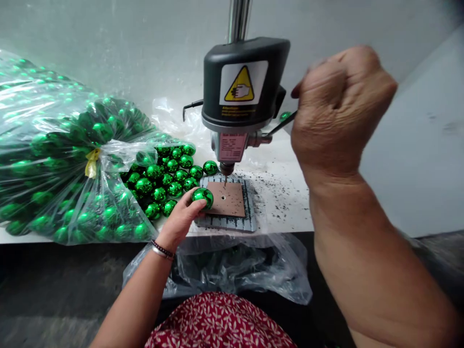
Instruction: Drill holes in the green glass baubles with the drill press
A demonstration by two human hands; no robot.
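Observation:
My left hand [184, 212] holds a shiny green ball [203, 197] between thumb and fingers, over the left edge of a brown square board [235, 198] with a small hole. That board lies on the grey slotted base [250, 223] of a drill press [246, 87]. The thin bit [226, 180] points down above the board, to the right of the ball and apart from it. Raised at the right, my right hand [335, 106] is closed around the end of the black feed lever [284, 123].
Loose green balls [176, 188] lie left of the base, beside a large clear bag [72, 169] full of them, tied in yellow. Dark shavings [279, 193] are scattered over the white table [300, 217]. Another clear plastic bag [232, 270] hangs below the front edge.

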